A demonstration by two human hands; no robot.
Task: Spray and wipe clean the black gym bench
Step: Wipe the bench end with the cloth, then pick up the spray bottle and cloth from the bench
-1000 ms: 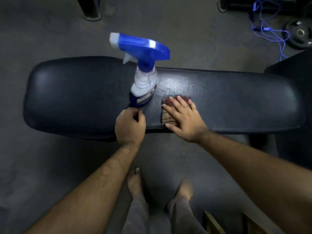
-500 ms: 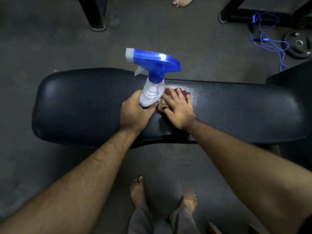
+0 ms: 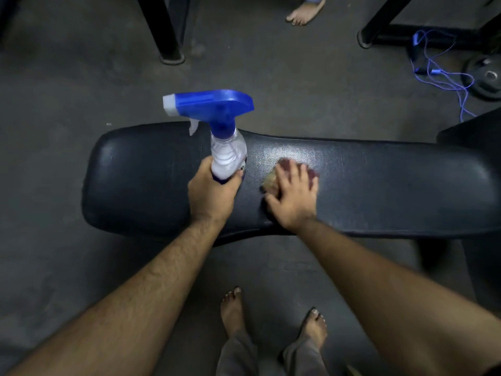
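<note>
The black padded gym bench [image 3: 379, 185] lies across the middle of the view. A clear spray bottle [image 3: 226, 156] with a blue trigger head stands upright on its left half, nozzle pointing left. My left hand [image 3: 211, 196] grips the bottle's lower body. Just to the right, my right hand [image 3: 292, 198] presses flat, fingers spread, on a folded reddish-brown cloth [image 3: 271, 181] that lies on the bench top. Most of the cloth is hidden under the palm. The hand looks blurred.
Grey floor surrounds the bench. Black equipment legs [image 3: 168, 36] stand at the back left and back right. A blue cable [image 3: 444, 74] and a weight plate [image 3: 485, 77] lie at the far right. Another person's bare foot [image 3: 303, 12] shows at the top. My own feet [image 3: 233, 313] stand below the bench.
My left hand moved up from the bench's near edge and took hold of the spray bottle. My right hand slid the cloth a little to the right, away from the bottle.
</note>
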